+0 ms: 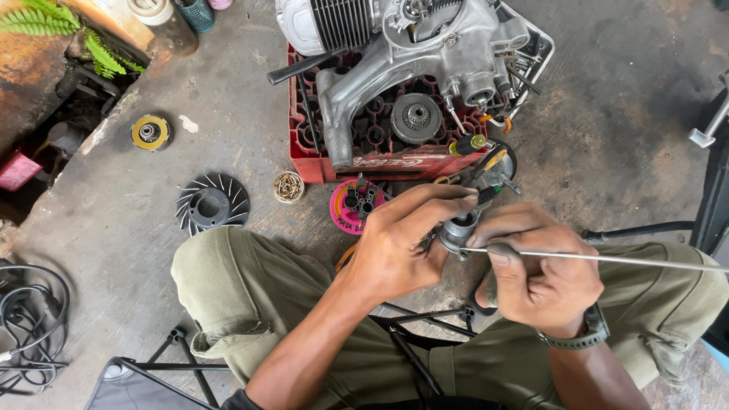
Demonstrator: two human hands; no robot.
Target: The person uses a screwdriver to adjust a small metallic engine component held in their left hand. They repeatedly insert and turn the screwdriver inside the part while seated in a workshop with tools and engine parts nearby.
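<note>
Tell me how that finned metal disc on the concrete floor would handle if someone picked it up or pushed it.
The finned disc looks like solid dark metal, so it is probably stiff and fairly heavy for its size. It lies flat on the floor, so a push would likely slide it rather than roll it. Its raised fins should give fingers decent grip, though the edges might feel sharp.

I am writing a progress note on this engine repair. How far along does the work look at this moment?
Done: the engine rests on a red crate, and a finned fan wheel and a round yellow part lie loose on the concrete floor. In hand: the left hand holds a small metal part while the right hand guides a thin metal rod to it. Left: the loose parts are unmounted.
</note>
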